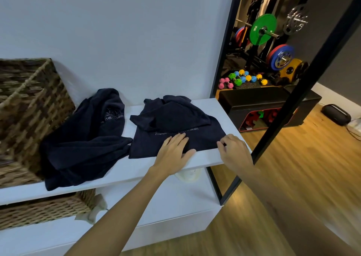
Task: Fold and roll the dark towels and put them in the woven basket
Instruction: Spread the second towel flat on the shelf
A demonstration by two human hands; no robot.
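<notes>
A white counter [121, 169] runs along a pale wall. On it, toward the right end, lies a dark towel [175, 126] with pale lettering, partly flattened near its front edge and bunched up at the back. The left hand [173, 154] lies flat on the front part of this towel, its fingers [176, 138] straight and slightly apart, pressing the cloth down, the thumb stretched along the towel's front edge. The right hand [235, 152] is at the towel's front right corner, its fingers curled and pinching the cloth there. Just left of this towel, touching it, a second dark towel [84, 138] lies crumpled in a heap. Left of that heap stands a woven basket [29, 115], and the heap leans against its side. Below the counter, under the basket, sits another woven basket [45, 208]. Right of the counter stands a black-framed mirror [273, 64] reflecting coloured weight plates and small dumbbells, and beyond it is wooden floor [293, 167].
</notes>
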